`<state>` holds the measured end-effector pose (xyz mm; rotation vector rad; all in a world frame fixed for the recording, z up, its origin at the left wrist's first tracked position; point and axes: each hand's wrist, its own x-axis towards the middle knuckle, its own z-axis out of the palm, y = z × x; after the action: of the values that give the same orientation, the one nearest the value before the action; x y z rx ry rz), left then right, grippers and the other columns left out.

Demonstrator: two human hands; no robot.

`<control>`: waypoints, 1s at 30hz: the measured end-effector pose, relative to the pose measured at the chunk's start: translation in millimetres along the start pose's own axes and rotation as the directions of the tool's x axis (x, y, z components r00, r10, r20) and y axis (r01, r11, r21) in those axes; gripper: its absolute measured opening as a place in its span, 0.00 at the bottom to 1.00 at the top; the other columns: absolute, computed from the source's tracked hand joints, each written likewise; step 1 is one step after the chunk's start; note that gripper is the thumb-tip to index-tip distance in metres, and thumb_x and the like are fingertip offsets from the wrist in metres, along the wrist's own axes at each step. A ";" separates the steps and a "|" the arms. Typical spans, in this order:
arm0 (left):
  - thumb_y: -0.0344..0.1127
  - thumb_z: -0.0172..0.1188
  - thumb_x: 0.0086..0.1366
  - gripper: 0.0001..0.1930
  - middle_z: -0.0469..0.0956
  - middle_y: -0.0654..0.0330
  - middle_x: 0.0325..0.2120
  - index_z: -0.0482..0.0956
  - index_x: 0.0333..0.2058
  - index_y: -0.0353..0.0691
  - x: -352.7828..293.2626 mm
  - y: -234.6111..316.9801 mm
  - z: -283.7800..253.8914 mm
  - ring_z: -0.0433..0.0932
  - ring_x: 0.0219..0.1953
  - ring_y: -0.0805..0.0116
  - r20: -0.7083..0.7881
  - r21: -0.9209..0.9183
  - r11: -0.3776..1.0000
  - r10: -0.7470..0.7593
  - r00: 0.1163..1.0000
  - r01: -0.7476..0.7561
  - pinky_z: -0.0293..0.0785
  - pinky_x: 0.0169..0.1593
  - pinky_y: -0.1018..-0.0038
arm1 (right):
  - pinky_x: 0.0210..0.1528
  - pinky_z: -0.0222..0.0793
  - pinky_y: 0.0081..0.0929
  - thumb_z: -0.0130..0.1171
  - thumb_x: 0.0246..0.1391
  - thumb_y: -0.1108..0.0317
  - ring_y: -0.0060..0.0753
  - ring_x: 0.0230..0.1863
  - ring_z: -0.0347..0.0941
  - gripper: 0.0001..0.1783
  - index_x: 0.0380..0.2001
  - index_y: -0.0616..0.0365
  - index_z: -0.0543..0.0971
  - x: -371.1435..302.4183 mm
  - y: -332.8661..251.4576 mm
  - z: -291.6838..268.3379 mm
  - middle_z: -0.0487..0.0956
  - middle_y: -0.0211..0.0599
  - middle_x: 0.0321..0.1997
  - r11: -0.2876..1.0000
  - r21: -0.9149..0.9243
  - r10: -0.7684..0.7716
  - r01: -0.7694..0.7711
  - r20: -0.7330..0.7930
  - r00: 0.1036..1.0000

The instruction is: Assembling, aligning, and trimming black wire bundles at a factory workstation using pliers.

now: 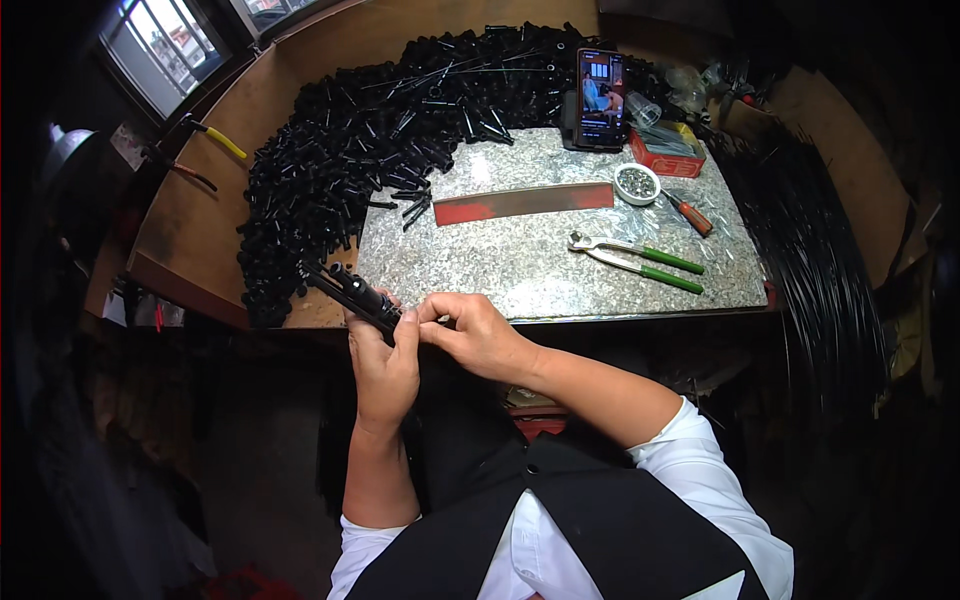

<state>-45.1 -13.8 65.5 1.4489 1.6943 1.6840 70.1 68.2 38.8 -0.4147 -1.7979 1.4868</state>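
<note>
My left hand (383,375) is closed around several black tubular parts (362,298) at the front edge of the worktop. Their far ends stick out past the fingers, up and to the left. Close against them, my right hand (480,335) has its thumb and fingers pinched together at the near end of the parts. Whatever lies in that pinch is hidden or too small to name. A large heap of similar black parts (350,150) covers the back and left of the bench, just beyond my left hand.
On the speckled stone slab (480,280) lie a red-and-grey strip (525,203), green-handled pincers (640,263), and a screwdriver (690,215). A white bowl of small metal pieces (637,184), a red box (668,150) and a propped phone (600,100) stand behind. Long black strands (825,240) hang at right.
</note>
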 end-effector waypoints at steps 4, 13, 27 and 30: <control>0.25 0.53 0.62 0.18 0.67 0.57 0.37 0.60 0.50 0.28 0.2 -2.7 0.3 0.67 0.40 0.70 0.002 0.043 0.999 0.019 1.000 -0.019 0.66 0.47 0.71 | 0.38 0.67 0.21 0.59 0.54 0.71 0.18 0.32 0.70 0.07 0.29 0.65 0.76 3.2 5.1 -5.2 0.77 0.31 0.29 0.999 0.013 0.051 -0.052 0.063 0.997; 0.25 0.55 0.62 0.16 0.68 0.58 0.36 0.63 0.46 0.29 0.7 -8.0 0.0 0.68 0.38 0.70 -0.007 0.067 0.998 0.016 1.000 -0.015 0.67 0.45 0.72 | 0.35 0.68 0.22 0.63 0.50 0.69 0.21 0.31 0.72 0.08 0.26 0.63 0.78 7.9 22.1 -9.0 0.79 0.34 0.27 0.980 0.146 0.125 -0.138 0.096 0.988; 0.23 0.57 0.60 0.12 0.69 0.59 0.33 0.67 0.41 0.32 -0.9 -13.3 1.6 0.69 0.36 0.71 -0.024 0.005 0.996 0.087 0.996 -0.087 0.68 0.42 0.73 | 0.34 0.67 0.17 0.66 0.50 0.68 0.15 0.30 0.69 0.09 0.26 0.61 0.77 10.6 31.7 -9.9 0.77 0.27 0.27 0.919 0.319 0.177 -0.234 0.196 0.964; 0.23 0.57 0.60 0.12 0.69 0.58 0.33 0.67 0.41 0.32 -1.4 -9.4 1.4 0.70 0.36 0.70 -0.021 0.043 0.994 0.102 0.995 -0.101 0.68 0.41 0.73 | 0.34 0.66 0.16 0.66 0.50 0.68 0.14 0.30 0.69 0.09 0.27 0.60 0.77 11.9 32.8 -10.9 0.77 0.27 0.27 0.931 0.274 0.185 -0.242 0.217 0.958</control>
<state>-47.2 -12.0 56.3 1.5652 1.7047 1.7336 63.1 92.6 12.4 -0.3346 -1.6708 1.9765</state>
